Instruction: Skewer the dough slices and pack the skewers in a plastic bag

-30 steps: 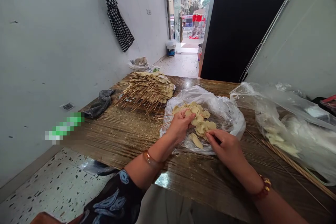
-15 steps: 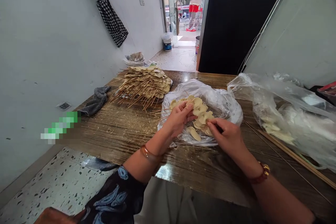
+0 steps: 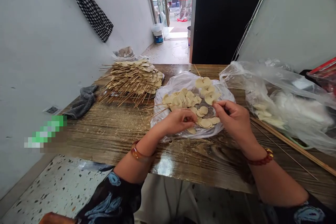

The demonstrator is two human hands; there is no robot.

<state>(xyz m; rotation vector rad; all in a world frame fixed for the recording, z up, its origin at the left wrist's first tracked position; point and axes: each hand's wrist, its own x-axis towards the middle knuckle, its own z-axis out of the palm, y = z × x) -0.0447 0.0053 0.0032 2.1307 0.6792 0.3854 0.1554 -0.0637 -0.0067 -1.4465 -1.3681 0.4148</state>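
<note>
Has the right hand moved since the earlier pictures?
Yes. Judged against the pile of skewers on the table, the right hand is farther right and farther forward.

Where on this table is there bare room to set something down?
Best is the table between the grey cloth, the skewer pile and the spread plastic bag, though crumbs dot it; also the strip between that bag and the near edge. It's crowded on the right, with loose sticks and a bulging clear bag.
</note>
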